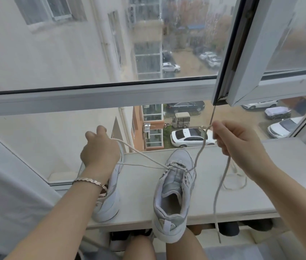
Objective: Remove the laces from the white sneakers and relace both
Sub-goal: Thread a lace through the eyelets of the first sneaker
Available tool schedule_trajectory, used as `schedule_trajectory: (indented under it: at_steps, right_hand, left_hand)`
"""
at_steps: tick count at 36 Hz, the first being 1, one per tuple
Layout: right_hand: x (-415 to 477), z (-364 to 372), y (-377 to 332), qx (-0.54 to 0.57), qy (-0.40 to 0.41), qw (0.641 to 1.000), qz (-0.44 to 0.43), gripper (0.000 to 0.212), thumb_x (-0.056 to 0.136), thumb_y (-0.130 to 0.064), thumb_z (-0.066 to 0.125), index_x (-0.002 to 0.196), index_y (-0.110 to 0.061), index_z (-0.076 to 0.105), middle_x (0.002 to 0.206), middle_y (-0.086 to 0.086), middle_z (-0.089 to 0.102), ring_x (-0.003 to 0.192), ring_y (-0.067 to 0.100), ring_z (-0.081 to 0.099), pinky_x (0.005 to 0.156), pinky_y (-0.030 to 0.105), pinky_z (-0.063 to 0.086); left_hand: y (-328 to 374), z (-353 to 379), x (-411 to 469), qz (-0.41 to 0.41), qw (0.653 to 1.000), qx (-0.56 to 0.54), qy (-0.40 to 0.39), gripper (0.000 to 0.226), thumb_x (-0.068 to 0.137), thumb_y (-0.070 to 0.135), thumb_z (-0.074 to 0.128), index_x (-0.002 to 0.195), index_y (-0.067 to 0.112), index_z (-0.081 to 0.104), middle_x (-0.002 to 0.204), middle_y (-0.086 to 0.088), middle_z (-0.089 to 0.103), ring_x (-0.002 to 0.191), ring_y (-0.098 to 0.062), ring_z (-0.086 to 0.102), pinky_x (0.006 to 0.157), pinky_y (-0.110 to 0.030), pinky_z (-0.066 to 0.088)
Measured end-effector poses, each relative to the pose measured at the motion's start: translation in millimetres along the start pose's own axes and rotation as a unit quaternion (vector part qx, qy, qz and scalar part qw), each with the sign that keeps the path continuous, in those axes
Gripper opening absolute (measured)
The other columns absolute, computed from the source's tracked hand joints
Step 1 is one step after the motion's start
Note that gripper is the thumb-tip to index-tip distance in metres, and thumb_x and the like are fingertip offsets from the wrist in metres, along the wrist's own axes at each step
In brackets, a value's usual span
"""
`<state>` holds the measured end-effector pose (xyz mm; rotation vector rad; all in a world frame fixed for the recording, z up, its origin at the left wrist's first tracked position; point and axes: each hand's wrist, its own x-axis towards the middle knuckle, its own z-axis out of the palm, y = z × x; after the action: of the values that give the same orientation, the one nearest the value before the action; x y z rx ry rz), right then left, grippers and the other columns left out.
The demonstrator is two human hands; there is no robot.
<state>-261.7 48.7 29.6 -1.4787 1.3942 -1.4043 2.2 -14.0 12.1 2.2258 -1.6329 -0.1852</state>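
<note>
Left hand [100,147] (bracelet [90,182] on the wrist): fingers curled tight round one end of the lace [214,207], raised above the sill [251,199], with the lace running taut down-right to the middle sneaker.

Left sneaker [109,201]: lies tilted on its side on the sill, directly under that wrist and mostly hidden by the forearm. Can't tell whether it's laced.

Middle sneaker [174,186]: upright, toe toward the window [111,98], heel overhanging the sill's near edge above the person's knees. Lace passes only through the eyelets nearest the toe; the upper eyelets are bare, the tongue exposed.

Right hand [242,145]: thumb and forefinger pinch the other run of the same lace, held up and right of the sneaker. Below the pinch the lace falls slack, crosses the sill edge, and its tip dangles under it.

Second lace [235,186]: loose coil flat on the sill, right of the middle sneaker, partly behind the right forearm.
</note>
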Motion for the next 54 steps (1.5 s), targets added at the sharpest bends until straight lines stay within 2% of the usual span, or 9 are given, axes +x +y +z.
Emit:
schedule_trajectory:
  at_steps: [7,10,13,19,27,32,43,50,54]
  right_hand:
    - [-6,9,12,0.085,-0.012,0.996,0.031,0.035,0.079,-0.01,0.055,0.046,-0.009,0.065,0.079,0.022,0.069,0.089,0.014,0.068,0.089,0.037,0.048]
    - [-11,11,12,0.131,-0.087,0.986,0.051,0.052,0.092,-0.015,0.048,0.041,-0.016,0.059,0.053,0.009,0.061,0.067,0.017,0.069,0.069,0.026,0.053]
    - [-13,10,9,0.156,-0.116,0.976,0.097,0.041,0.085,-0.027,0.042,0.057,-0.014,0.068,0.057,0.006,0.061,0.06,0.02,0.063,0.057,0.024,0.052]
    - [-12,7,7,0.104,-0.072,0.99,0.068,0.048,0.087,0.015,0.03,0.082,-0.01,0.07,0.078,0.004,0.07,0.072,0.015,0.068,0.059,0.023,0.055]
    - [-12,-3,8,0.036,-0.027,0.999,0.022,0.041,0.082,0.014,0.05,0.072,-0.019,0.072,0.062,0.003,0.066,0.054,0.011,0.058,0.057,0.019,0.049]
    - [-13,-10,3,0.061,-0.053,0.997,0.02,0.031,0.078,0.021,0.05,0.07,-0.003,0.068,0.062,0.0,0.067,0.054,0.01,0.059,0.056,0.018,0.051]
    - [-13,-3,49,-0.282,-0.097,0.954,0.022,0.037,0.077,-0.021,0.072,0.066,-0.022,0.037,0.046,-0.01,0.036,0.046,0.007,0.035,0.05,0.017,0.032]
    - [17,-6,30,0.001,0.086,0.993,0.087,0.017,0.091,-0.027,0.056,0.075,-0.021,0.055,0.038,-0.01,0.039,0.038,0.009,0.031,0.043,0.02,0.028]
    - [45,-14,-1,0.144,0.037,0.974,0.172,0.025,0.092,-0.021,0.049,0.069,-0.015,0.049,0.04,-0.009,0.027,0.033,0.009,0.026,0.036,0.015,0.027]
  left_hand:
    - [18,27,-29,0.117,0.974,0.173,-0.089,0.042,0.085,0.014,0.043,0.126,0.008,0.041,0.132,-0.014,0.035,0.119,-0.033,0.035,0.098,-0.037,0.032]
    - [26,38,-47,0.312,0.944,0.044,-0.097,0.045,0.085,0.014,0.047,0.131,0.014,0.046,0.141,-0.003,0.035,0.131,-0.022,0.026,0.111,-0.033,0.014]
    - [37,37,-64,0.369,0.895,-0.118,-0.221,0.03,0.089,0.013,0.047,0.116,0.018,0.06,0.125,0.004,0.055,0.119,-0.015,0.046,0.102,-0.027,0.033]
    - [39,48,-71,0.413,0.869,-0.004,-0.273,0.044,0.079,0.021,0.056,0.123,0.022,0.055,0.126,0.005,0.051,0.119,-0.016,0.041,0.097,-0.031,0.038]
    - [28,69,-80,0.45,0.876,0.093,-0.145,0.042,0.081,0.024,0.057,0.121,0.016,0.048,0.129,0.004,0.045,0.119,-0.018,0.036,0.082,-0.028,0.039]
    - [19,70,-88,0.448,0.893,-0.033,0.008,0.029,0.05,0.009,0.085,0.07,0.012,0.064,0.062,0.001,0.062,0.052,-0.019,0.06,0.038,-0.021,0.039]
    - [2,80,-87,0.458,0.882,-0.09,0.068,0.02,0.08,0.023,0.043,0.099,0.015,0.044,0.07,0.0,0.068,0.056,-0.014,0.064,0.047,-0.023,0.047]
    - [7,81,-89,0.46,0.88,-0.094,0.065,0.02,0.08,0.023,0.043,0.099,0.016,0.044,0.07,-0.001,0.069,0.058,-0.016,0.065,0.045,-0.023,0.049]
    - [7,80,-89,0.457,0.883,-0.082,0.065,0.019,0.079,0.023,0.044,0.096,0.016,0.049,0.069,0.001,0.068,0.056,-0.014,0.064,0.044,-0.022,0.046]
